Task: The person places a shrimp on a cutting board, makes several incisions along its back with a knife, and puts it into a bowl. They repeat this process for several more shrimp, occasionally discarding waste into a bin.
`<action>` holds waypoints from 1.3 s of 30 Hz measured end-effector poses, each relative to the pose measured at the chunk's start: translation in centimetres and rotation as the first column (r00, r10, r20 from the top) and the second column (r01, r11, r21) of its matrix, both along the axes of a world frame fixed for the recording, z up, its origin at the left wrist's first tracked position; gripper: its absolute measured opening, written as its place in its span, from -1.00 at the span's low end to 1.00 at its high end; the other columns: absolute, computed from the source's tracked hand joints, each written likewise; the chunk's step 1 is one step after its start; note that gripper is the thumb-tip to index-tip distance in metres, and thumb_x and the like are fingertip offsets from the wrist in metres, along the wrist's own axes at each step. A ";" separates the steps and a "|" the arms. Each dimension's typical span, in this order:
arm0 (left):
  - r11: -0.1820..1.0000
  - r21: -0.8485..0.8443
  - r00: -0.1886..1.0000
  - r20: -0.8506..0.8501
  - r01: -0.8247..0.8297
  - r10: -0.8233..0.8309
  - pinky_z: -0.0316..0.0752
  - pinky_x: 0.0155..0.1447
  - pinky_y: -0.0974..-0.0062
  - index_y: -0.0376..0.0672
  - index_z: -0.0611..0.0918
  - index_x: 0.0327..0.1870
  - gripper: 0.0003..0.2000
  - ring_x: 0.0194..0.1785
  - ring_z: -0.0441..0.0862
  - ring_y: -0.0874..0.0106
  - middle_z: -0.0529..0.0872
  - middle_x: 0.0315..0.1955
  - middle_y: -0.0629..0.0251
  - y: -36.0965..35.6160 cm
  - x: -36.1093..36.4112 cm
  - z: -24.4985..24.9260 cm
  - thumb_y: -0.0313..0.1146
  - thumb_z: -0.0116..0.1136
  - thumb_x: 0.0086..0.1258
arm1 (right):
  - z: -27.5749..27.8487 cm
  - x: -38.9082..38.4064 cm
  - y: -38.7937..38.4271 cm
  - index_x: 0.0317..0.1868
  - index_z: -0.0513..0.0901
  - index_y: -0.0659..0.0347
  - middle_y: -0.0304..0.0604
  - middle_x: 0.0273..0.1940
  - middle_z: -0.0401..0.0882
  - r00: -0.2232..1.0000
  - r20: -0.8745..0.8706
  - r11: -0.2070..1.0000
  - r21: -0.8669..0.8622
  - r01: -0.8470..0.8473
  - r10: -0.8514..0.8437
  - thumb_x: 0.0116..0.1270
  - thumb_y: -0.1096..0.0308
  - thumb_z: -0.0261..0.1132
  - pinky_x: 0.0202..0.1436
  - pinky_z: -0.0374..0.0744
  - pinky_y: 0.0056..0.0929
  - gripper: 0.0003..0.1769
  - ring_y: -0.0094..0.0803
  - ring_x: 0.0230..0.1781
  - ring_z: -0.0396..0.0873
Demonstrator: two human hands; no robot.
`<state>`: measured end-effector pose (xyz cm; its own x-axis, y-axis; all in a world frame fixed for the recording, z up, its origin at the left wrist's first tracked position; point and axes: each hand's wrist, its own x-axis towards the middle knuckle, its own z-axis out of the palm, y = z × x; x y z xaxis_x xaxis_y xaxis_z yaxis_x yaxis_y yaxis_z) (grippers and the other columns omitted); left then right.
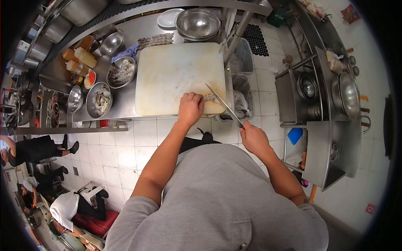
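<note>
The left hand point(190, 105) hides one end of the small greyish shrimp-like piece point(210, 98) by the near right corner of the off-white rectangular plastic cutting board point(180, 75); whether the long narrow steel knife point(225, 104) touches it is too small to tell. The right hand point(254, 136) covers the knife's handle. Toward the far edge of the steel tabletop point(124, 97), a round silver perforated colander point(197, 23) overlaps the white plate point(166, 18).

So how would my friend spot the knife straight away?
Find the big pale cutting board. Near its lower right corner, the right hand holds the knife, slanting over the board's edge. It's the long, thin, pointed metal thing, unlike the small lump of food beside it.
</note>
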<state>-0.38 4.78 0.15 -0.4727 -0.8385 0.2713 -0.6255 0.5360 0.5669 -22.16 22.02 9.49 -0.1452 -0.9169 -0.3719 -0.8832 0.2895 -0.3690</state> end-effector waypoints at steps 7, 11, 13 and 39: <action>0.998 0.032 0.995 -0.090 -0.047 0.050 0.47 0.09 0.18 -0.19 0.71 -0.21 -0.87 -0.07 0.60 0.11 0.74 -0.23 0.17 0.7 -0.3 -0.8 -0.41 0.36 0.27 | 1.3 1.0 -1.7 -0.12 0.46 0.34 0.22 -0.30 0.69 0.993 -0.032 0.993 -0.006 -0.118 0.118 0.56 0.28 0.10 -0.14 0.57 0.18 -0.76 0.24 -0.24 0.67; 0.995 -0.035 0.988 -0.125 -0.094 0.089 0.45 0.07 0.19 -0.16 0.72 -0.23 -0.88 -0.10 0.60 0.14 0.74 -0.26 0.21 0.8 -0.5 -1.4 -0.40 0.37 0.27 | 1.2 1.2 -2.1 -0.14 0.46 0.34 0.21 -0.30 0.69 0.982 -0.081 0.985 0.002 -0.174 0.173 0.56 0.28 0.10 -0.15 0.59 0.17 -0.76 0.21 -0.26 0.69; 0.994 -0.045 0.985 -0.149 -0.100 0.092 0.45 0.07 0.19 -0.15 0.72 -0.23 -0.89 -0.10 0.60 0.14 0.74 -0.27 0.22 0.9 -0.5 -1.6 -0.40 0.37 0.27 | 1.0 1.0 -2.1 -0.14 0.46 0.33 0.20 -0.30 0.70 0.977 -0.099 0.982 0.021 -0.187 0.188 0.56 0.28 0.10 -0.16 0.60 0.17 -0.77 0.21 -0.29 0.69; 0.996 -0.068 0.985 -0.167 -0.052 0.040 0.45 0.05 0.20 -0.15 0.73 -0.27 -0.88 -0.10 0.60 0.18 0.75 -0.29 0.26 0.0 -0.9 -1.8 -0.39 0.39 0.21 | 1.5 1.0 -2.2 -0.15 0.52 0.33 0.23 -0.30 0.70 0.972 -0.148 0.981 -0.028 -0.190 0.184 0.52 0.31 0.10 -0.21 0.62 0.15 -0.78 0.18 -0.30 0.71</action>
